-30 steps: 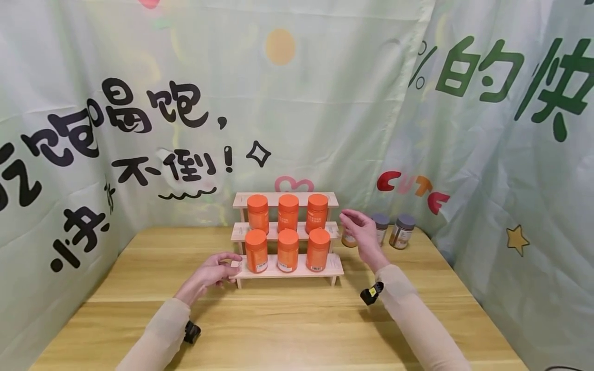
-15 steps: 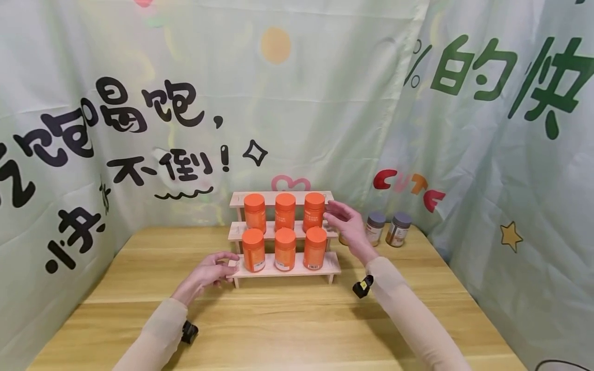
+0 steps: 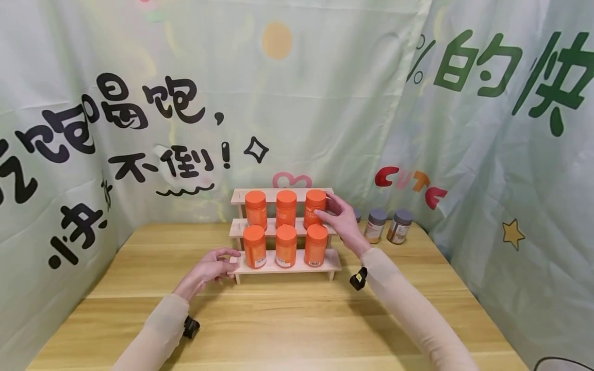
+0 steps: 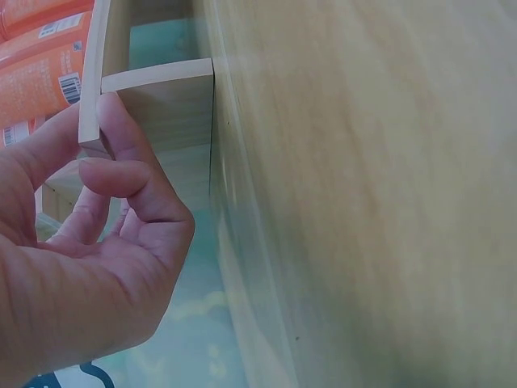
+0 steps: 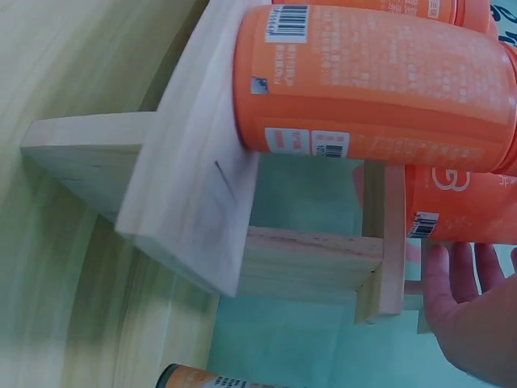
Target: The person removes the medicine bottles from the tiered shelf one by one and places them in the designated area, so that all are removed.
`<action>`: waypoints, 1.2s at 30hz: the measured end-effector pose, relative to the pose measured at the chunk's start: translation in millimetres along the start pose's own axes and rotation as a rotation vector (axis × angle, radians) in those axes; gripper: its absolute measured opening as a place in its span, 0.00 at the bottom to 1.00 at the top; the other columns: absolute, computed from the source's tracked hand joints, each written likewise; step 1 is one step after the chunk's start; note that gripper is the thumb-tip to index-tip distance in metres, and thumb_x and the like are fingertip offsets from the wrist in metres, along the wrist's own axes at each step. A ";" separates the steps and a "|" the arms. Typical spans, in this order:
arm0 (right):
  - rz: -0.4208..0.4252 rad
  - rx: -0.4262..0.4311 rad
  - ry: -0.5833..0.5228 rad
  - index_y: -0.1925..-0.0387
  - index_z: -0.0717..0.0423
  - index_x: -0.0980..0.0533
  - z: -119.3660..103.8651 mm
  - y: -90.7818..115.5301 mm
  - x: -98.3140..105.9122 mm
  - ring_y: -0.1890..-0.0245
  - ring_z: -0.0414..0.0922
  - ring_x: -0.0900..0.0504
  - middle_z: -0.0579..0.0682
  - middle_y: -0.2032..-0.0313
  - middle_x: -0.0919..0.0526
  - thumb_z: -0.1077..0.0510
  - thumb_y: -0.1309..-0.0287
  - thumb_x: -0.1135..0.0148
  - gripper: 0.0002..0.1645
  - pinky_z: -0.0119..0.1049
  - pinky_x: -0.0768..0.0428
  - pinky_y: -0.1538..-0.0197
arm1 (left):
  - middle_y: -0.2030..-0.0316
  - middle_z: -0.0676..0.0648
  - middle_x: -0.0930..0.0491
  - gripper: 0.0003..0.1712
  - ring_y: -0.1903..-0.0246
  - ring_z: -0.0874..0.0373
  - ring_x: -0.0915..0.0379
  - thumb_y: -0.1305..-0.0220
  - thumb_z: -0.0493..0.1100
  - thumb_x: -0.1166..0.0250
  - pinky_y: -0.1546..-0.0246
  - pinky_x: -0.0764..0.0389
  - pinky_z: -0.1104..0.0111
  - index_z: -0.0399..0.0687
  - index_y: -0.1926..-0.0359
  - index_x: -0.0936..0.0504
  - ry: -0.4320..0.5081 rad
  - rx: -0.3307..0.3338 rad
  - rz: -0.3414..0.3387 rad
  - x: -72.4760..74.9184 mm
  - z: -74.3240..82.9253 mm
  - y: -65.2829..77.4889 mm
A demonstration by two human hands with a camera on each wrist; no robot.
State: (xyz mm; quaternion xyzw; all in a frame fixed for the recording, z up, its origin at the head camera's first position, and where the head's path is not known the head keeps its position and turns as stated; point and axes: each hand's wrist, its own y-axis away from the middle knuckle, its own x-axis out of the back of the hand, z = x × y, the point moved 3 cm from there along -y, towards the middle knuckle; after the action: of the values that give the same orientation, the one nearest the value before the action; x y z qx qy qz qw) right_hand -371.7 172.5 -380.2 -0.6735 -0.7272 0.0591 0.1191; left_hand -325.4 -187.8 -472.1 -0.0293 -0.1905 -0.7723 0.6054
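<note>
A three-tier wooden display rack (image 3: 238, 227) holds two rows of orange jars, three on the bottom tier and three on the middle one. My left hand (image 3: 214, 269) pinches the left end of the bottom board; in the left wrist view, thumb and fingers sit on either side of the board end (image 4: 94, 121). At the other side, my right hand (image 3: 343, 221) holds the rightmost middle-tier jar (image 3: 314, 206), thumb at its front, fingers at its far side. Directly before it stands the right bottom-tier jar (image 3: 315, 247). The right wrist view shows fingers (image 5: 462, 275) against the jar's side.
Grey-lidded jars (image 3: 375, 226) stand on the wooden table (image 3: 287, 319) behind the right hand, one partly hidden by it. The rack's top tier (image 3: 278, 195) bears no jars. Printed curtains (image 3: 325, 103) enclose the table's back and sides.
My right hand has moved left from beside the grey-lidded jars to the right middle-tier orange jar and taken hold of it. The left hand stays at the rack's bottom board.
</note>
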 end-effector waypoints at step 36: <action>0.073 0.018 -0.036 0.33 0.44 0.32 -4.5 -7.1 -2.0 0.37 0.48 0.27 0.52 0.37 0.25 0.55 0.49 0.25 0.42 0.45 0.24 0.38 | 0.68 0.45 0.20 0.22 0.73 0.56 0.22 0.37 0.40 0.34 0.78 0.31 0.68 0.45 0.43 0.25 0.008 -0.012 0.012 -0.4 -3.0 -0.8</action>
State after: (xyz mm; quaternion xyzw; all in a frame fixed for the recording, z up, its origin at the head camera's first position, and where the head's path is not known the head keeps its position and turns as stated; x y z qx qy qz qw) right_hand -377.3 169.6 -374.3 -0.6972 -0.7037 0.0819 0.1099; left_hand -325.5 -188.2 -475.2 -0.0310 -0.1833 -0.7699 0.6105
